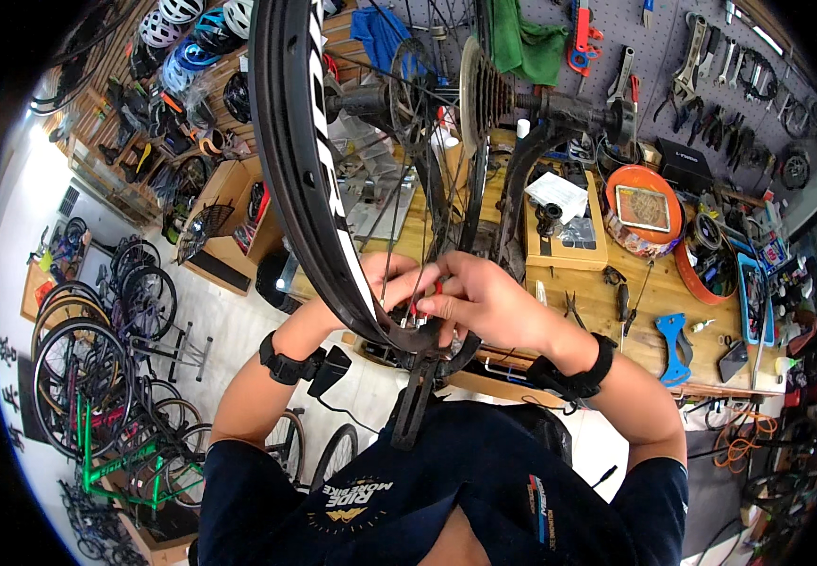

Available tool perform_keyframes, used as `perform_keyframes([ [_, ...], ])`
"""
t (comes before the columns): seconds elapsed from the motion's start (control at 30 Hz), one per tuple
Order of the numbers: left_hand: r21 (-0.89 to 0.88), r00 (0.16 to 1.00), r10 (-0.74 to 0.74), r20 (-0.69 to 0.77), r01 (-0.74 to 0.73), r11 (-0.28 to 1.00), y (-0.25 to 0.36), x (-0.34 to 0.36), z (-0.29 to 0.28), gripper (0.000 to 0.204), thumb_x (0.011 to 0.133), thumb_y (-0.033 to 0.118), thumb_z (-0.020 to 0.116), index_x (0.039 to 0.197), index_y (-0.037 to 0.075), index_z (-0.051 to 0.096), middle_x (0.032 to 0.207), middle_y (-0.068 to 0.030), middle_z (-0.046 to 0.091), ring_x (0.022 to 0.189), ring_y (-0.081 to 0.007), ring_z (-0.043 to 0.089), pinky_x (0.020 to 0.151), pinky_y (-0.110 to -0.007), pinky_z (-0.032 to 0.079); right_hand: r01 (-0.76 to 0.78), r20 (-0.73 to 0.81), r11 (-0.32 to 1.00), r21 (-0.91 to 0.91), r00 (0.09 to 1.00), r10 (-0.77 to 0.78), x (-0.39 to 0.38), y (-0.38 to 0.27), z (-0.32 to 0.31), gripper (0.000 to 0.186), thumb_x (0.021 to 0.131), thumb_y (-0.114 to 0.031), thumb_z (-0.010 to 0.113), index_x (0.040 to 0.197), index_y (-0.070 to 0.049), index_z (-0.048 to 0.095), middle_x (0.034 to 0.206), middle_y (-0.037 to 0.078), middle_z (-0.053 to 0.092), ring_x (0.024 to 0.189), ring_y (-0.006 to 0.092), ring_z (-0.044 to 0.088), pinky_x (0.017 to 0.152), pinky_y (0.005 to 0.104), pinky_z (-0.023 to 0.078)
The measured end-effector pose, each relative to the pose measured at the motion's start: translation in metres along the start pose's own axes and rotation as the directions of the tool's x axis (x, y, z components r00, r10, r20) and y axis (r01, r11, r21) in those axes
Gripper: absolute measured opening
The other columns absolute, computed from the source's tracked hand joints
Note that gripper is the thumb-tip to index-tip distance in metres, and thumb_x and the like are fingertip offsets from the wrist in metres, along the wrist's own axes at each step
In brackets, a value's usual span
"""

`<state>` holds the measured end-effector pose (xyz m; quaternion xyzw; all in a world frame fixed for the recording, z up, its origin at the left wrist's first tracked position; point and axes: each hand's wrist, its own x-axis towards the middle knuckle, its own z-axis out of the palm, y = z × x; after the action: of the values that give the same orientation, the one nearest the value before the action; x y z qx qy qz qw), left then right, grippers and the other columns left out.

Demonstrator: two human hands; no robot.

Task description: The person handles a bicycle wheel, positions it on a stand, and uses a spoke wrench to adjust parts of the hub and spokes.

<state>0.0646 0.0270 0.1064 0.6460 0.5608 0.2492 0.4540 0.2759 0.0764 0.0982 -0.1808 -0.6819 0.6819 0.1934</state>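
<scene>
A bare black bicycle wheel rim (pixel 292 141) with white markings stands upright in a truing stand (pixel 519 193), its spokes running up to a hub with a cassette (pixel 473 99). Low on the wheel, just inside the rim, both hands meet among the spokes. My right hand (pixel 490 299) is closed, its thumb and fingers pinching a small red spoke wrench (pixel 426 302), mostly covered. From the other side of the spokes, my left hand (pixel 397 281) reaches in with bent fingers against the right fingertips; what they grip is hidden. Below the hands, a black stand bracket (pixel 414 401) straddles the rim.
Behind the stand, a wooden workbench (pixel 559 283) carries a cardboard box (pixel 569 247), a round orange tin (pixel 649 179), pliers (pixel 573 309) and a blue tool (pixel 674 349). Tools hang on a pegboard (pixel 663 52). Bicycles (pixel 83 377) stand at left.
</scene>
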Motion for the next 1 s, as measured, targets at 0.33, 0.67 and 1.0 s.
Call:
perform_keyframes([
  [0.33,0.211,0.985,-0.060,-0.162,0.094,0.973,0.020,-0.001,0.017,0.035,0.091,0.031,0.067,0.070,0.003,0.072,0.057,-0.0025,0.062,0.053,-0.0062,0.051,0.052,-0.028,0.041,-0.015,-0.239,0.997,-0.073,0.971,-0.003,0.006,0.005,-0.039,0.027,0.094,-0.020,0.066,0.101,0.003,0.054,0.075,0.008,0.066,0.061,0.0109,0.061,0.052,0.0239,0.047],
  [0.67,-0.688,0.979,0.140,0.145,-0.002,0.726,-0.005,-0.013,0.011,0.050,0.096,0.031,0.063,0.134,0.000,0.053,0.116,-0.0096,0.066,0.083,-0.0048,0.057,0.069,-0.018,0.046,-0.003,-0.199,1.000,0.009,0.980,0.004,0.028,0.023,-0.033,0.023,0.094,-0.021,0.067,0.095,0.000,0.059,0.068,-0.001,0.057,0.056,0.0050,0.048,0.048,0.0227,0.039],
  [1.0,-0.721,0.951,0.270,0.152,-0.080,0.689,-0.036,0.003,0.015,0.051,0.086,0.040,0.075,0.116,0.003,0.058,0.106,-0.0079,0.065,0.097,-0.0100,0.061,0.088,-0.024,0.047,-0.023,-0.340,0.981,-0.194,0.939,-0.045,0.026,0.025,-0.030,0.031,0.089,-0.026,0.074,0.088,0.002,0.061,0.066,0.003,0.058,0.058,0.0077,0.051,0.051,0.0263,0.042],
])
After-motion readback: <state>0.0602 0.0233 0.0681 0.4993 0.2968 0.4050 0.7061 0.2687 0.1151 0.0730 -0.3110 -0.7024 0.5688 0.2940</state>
